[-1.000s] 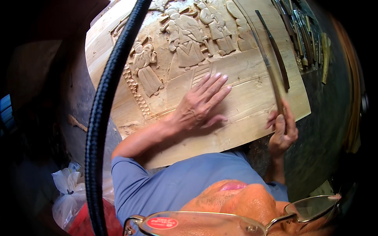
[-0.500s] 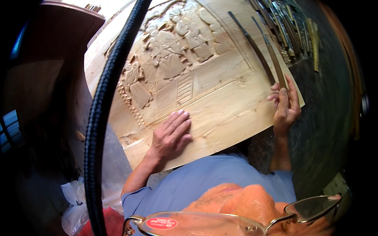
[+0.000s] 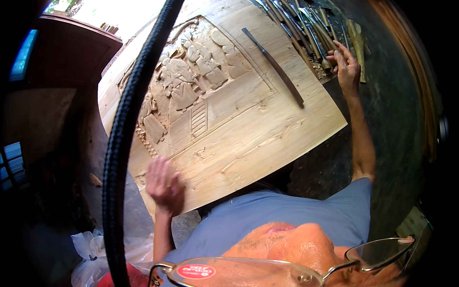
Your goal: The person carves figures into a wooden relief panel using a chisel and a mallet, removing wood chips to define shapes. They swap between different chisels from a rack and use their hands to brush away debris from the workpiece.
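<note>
A pale carved wood panel point(image 3: 229, 153) lies in front of me, with figures and a small stair in relief. My left hand point(image 3: 165, 184) is at its near left edge, fingers stretched out and somewhat blurred; whether it touches the wood I cannot tell. At the far right my right hand point(image 3: 345, 67) reaches over a bundle of carving tools point(image 3: 306, 36). Its fingers are apart and slightly bent at the handles, with no tool clearly gripped. One dark-handled chisel point(image 3: 279, 71) lies alone on the right part of the panel.
A pale wooden mallet-like piece point(image 3: 356, 48) lies right of the tools. A black braided cable point(image 3: 125, 129) crosses the view on the left. Clear plastic bags point(image 3: 91, 248) and something red stand at the lower left. Dark brown furniture point(image 3: 79, 52) is at the upper left.
My right hand has moved away to the tool bundle, and the chisel it held is out of it. The other chisel stays on the panel. My left hand has shifted left and blurred.
</note>
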`<state>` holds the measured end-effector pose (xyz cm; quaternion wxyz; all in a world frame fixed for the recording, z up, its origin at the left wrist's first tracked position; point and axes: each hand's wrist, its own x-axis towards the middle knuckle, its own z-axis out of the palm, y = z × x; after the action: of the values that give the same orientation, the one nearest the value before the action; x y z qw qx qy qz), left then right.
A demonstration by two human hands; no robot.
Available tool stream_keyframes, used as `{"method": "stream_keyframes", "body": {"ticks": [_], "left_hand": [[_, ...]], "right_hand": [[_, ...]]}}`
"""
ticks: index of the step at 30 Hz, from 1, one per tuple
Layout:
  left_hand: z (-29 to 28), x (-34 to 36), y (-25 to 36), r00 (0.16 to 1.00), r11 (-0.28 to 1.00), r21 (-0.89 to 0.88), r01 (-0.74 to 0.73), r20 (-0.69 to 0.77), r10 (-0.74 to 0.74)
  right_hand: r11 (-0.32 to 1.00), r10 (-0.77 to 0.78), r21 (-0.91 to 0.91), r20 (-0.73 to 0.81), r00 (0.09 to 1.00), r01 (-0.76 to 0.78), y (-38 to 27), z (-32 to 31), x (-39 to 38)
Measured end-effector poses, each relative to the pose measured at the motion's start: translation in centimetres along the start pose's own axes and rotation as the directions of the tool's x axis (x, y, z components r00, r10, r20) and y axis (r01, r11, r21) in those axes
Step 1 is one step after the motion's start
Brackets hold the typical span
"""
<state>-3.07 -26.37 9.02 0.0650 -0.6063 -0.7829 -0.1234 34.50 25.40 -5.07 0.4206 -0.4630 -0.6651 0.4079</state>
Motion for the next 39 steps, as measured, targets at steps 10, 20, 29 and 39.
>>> {"method": "stream_keyframes", "body": {"ticks": [10,20,29,39], "left_hand": [[-3.6,-29.2,-8.6,0.228,0.243,0.063,0.968,-0.632,-0.741],[5.3,-33.0,-6.1,-0.096,-0.015,-0.193,0.981,-0.421,-0.902],[5.2,-33.6,-3.8,-0.191,-0.063,-0.288,0.956,-0.441,-0.877],[-3.7,-28.0,-4.4,-0.224,0.084,-0.407,0.909,-0.651,-0.725]], "right_hand": [[0.998,0.053,-0.033,-0.026,0.998,-0.054,1.5,1.1,0.7],[0.979,-0.097,0.197,0.17,0.981,0.062,-1.9,-1.1,2.4],[0.937,-0.205,0.348,0.508,0.836,0.019,-9.2,-0.9,0.7],[0.947,-0.274,0.313,0.677,0.683,0.07,-13.5,6.0,-0.2]]}}
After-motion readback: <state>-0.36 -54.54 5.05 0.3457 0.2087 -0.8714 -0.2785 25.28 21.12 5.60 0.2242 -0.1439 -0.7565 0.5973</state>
